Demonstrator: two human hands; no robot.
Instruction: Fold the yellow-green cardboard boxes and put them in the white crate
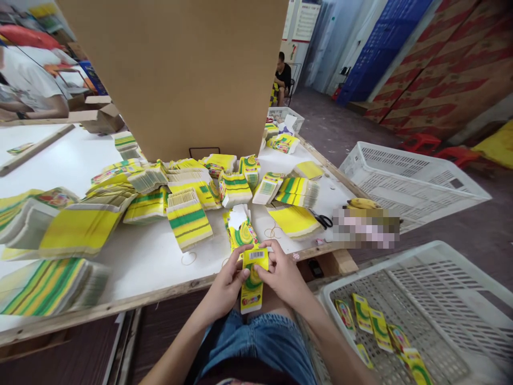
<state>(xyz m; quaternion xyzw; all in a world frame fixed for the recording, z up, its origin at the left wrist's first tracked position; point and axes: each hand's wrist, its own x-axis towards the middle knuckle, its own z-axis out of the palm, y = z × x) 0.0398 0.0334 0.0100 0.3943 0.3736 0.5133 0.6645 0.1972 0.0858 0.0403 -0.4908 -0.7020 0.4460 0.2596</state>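
Both hands hold a yellow printed card package [251, 289] above my lap, at the table's front edge. It has a barcode near its top and green artwork in the middle. My left hand [232, 272] grips its left side, thumb on the front. From the right, my right hand [276, 267] pinches the same package, with its thumb on the printed face. Just beyond the fingers lies a small pile of similar yellow cards [242, 230] with white pieces on top. Whether anything sits inside the held package is hidden.
Stacks of yellow and green cards [188, 219] cover much of the white table [148, 256]. A large cardboard box [180, 69] stands behind them. Black scissors [323, 220] and bananas [363, 204] lie at right. A white crate [401, 289] below holds several finished-looking packages. Two people sit farther off.
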